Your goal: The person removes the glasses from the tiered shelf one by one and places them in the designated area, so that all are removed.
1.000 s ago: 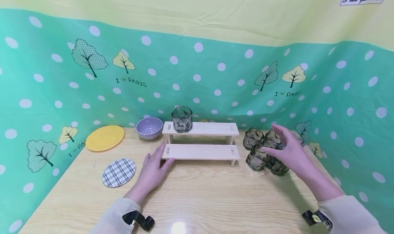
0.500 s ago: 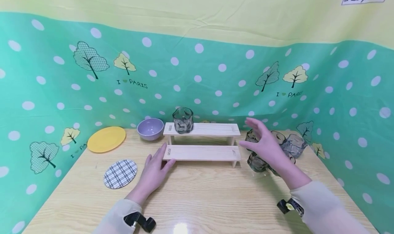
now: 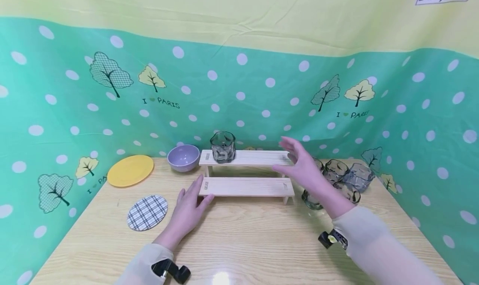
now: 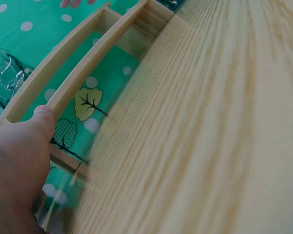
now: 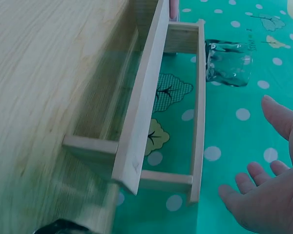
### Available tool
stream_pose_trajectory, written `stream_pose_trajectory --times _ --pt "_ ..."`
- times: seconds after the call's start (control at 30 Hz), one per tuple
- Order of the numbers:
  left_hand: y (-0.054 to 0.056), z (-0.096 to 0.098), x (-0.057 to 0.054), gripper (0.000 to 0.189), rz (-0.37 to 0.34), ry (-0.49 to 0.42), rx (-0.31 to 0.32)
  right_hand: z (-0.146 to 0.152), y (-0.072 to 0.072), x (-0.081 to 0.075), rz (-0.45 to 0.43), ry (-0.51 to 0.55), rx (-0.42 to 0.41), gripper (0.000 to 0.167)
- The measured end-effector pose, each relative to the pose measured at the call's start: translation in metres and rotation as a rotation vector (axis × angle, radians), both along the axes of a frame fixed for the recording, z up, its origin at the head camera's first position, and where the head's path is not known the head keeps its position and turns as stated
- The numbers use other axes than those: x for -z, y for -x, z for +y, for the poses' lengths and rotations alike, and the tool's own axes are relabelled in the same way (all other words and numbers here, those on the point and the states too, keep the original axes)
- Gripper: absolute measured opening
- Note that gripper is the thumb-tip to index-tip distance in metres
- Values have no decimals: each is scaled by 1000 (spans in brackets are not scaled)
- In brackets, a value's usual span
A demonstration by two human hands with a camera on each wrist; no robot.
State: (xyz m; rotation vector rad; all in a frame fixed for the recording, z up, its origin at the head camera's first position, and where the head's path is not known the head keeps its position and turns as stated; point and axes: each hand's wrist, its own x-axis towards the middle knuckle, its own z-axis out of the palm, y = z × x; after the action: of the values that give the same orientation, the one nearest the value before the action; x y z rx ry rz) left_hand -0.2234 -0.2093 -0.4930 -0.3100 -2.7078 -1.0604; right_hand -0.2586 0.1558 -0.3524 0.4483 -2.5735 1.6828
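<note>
A two-step wooden shelf point(image 3: 247, 187) stands at the middle back of the table. My left hand point(image 3: 187, 210) holds the left end of its lower step, thumb on the front edge and index finger along the end. In the left wrist view the thumb point(image 4: 44, 117) lies against the plank and the other fingers are mostly hidden. A grey-tinted, wavy glass cup point(image 3: 223, 147) stands on the upper step's left end. My right hand point(image 3: 303, 168) hangs over the shelf's right end with nothing in it, thumb and fingers spread apart.
Several more wavy glass cups point(image 3: 360, 177) cluster at the right, partly behind my right forearm. A purple bowl point(image 3: 183, 158), a yellow oval plate point(image 3: 130, 171) and a checked round coaster point(image 3: 147, 213) lie left of the shelf. A green dotted cloth point(image 3: 254, 106) hangs behind.
My right hand has moved left from above the glass cups to the shelf's right end, still holding nothing. My left hand stays at the shelf.
</note>
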Motion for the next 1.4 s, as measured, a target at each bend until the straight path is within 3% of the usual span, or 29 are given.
stream_pose_trajectory --times 0.47,0.77,1.4 --pt "1 1 -1 81 -42 1 -2 -35 23 -1 8 47 -38 102" --pt "1 0 0 82 -23 6 -4 -61 35 -2 12 37 -54 101" --pt "2 0 1 83 -33 2 2 -108 55 12 17 83 -123 104"
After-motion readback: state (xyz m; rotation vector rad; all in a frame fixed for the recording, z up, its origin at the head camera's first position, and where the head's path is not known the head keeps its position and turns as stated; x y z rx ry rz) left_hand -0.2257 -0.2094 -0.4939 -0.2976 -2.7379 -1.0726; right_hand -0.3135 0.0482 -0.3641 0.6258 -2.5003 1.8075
